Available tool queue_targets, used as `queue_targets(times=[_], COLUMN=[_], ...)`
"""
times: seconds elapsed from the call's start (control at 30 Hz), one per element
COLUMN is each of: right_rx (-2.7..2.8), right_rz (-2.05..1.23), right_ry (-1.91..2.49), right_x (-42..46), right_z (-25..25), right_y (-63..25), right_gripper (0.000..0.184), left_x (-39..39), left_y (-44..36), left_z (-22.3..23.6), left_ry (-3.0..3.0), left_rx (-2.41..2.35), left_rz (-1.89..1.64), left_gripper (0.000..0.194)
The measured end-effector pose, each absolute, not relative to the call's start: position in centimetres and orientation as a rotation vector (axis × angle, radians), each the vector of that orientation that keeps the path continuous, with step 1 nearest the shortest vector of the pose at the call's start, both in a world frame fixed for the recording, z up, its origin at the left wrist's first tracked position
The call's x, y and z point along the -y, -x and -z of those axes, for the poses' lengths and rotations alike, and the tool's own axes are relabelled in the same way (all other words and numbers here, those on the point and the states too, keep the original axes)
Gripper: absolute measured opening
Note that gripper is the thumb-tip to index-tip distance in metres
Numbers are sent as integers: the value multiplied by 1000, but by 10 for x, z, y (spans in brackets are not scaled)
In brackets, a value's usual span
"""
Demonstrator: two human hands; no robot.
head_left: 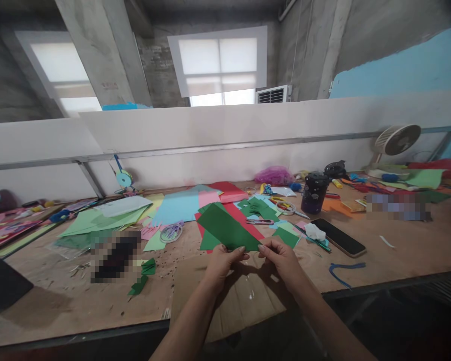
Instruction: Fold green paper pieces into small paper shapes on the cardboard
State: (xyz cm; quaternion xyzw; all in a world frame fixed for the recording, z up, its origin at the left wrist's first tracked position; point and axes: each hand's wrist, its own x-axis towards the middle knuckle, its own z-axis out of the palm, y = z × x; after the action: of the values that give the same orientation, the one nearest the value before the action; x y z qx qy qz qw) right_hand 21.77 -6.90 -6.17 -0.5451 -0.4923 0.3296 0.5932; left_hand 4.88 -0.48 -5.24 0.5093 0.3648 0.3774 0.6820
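Note:
A dark green sheet of paper (225, 226) is held between both hands, slanting up to the left. My left hand (225, 263) pinches its lower edge near the middle, thumb on top. At the lower right corner my right hand (280, 258) grips the same sheet between thumb and fingers. Below both hands lies a piece of brown cardboard (229, 311) on the table's front edge. Just behind the held sheet are red paper (244, 220), green paper scraps (259, 208) and a small pair of thread snips (260, 221).
Right of my hands lie a phone (338, 236), a blue strip (346, 271) and a white tissue (315, 231); a dark tumbler (314, 193) stands behind. Left are a roll of lilac cord (171, 232), green scraps (143, 277) and stacked coloured paper (97, 220). A fan (398, 140) stands far right.

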Motion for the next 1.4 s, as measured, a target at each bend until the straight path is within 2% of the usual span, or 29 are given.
queue_targets(times=[0.2, 0.5, 0.77, 1.13, 1.4], right_rx=[1164, 1172, 1273, 1089, 966], right_rz=[-757, -813, -840, -888, -878], right_ry=[1262, 1280, 1308, 1248, 1195], right_x=[70, 71, 69, 68, 70], right_z=[59, 55, 58, 65, 61], right_y=[-216, -212, -205, -216, -216], right_gripper=[34, 30, 28, 28, 27], left_x=[6, 8, 7, 2, 2], left_y=[-51, -57, -57, -51, -52], left_z=[50, 51, 55, 56, 56], left_ry=[-1126, -1124, -1214, -1117, -1116], left_rx=[-788, -808, -851, -851, -866], left_rz=[-893, -964, -913, -929, -928], left_gripper=[35, 37, 29, 39, 39])
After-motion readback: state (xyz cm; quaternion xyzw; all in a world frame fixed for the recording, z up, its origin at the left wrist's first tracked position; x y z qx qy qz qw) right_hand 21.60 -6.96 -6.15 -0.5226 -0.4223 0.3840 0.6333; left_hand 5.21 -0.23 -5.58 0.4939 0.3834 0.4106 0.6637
